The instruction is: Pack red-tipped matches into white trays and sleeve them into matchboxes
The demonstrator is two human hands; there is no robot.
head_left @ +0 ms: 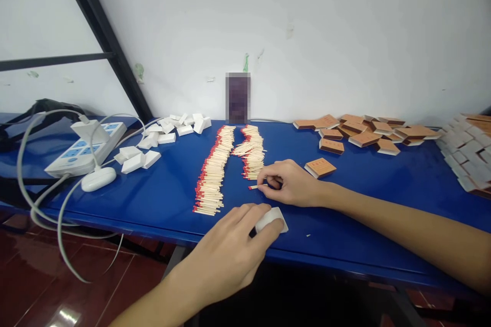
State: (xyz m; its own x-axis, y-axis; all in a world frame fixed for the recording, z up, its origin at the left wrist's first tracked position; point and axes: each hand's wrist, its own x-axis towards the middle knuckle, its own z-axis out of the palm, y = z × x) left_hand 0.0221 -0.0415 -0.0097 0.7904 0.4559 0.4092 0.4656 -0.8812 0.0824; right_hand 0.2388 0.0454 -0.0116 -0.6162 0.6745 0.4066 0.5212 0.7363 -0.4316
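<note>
Between thumb and fingertips my right hand (pixel 289 184) pinches a match (pixel 253 187), its red head pointing left. My left hand (pixel 241 245) grips a small white matchbox tray (pixel 273 218) near the table's front edge; its inside is hidden from me. Ahead of the hands lie two long rows of red-tipped matches, a longer left row (pixel 213 173) and a shorter right row (pixel 252 156). Just beyond my right wrist rests a single orange-brown matchbox sleeve (pixel 320 167).
White trays (pixel 166 133) lie scattered at the back left, beside a power strip (pixel 88 148) with looping white cables. Several orange-brown matchbox sleeves (pixel 364 133) are heaped at the back right. A stacked block of boxes (pixel 466 150) stands far right. A blurred dark object (pixel 238 98) leans on the wall.
</note>
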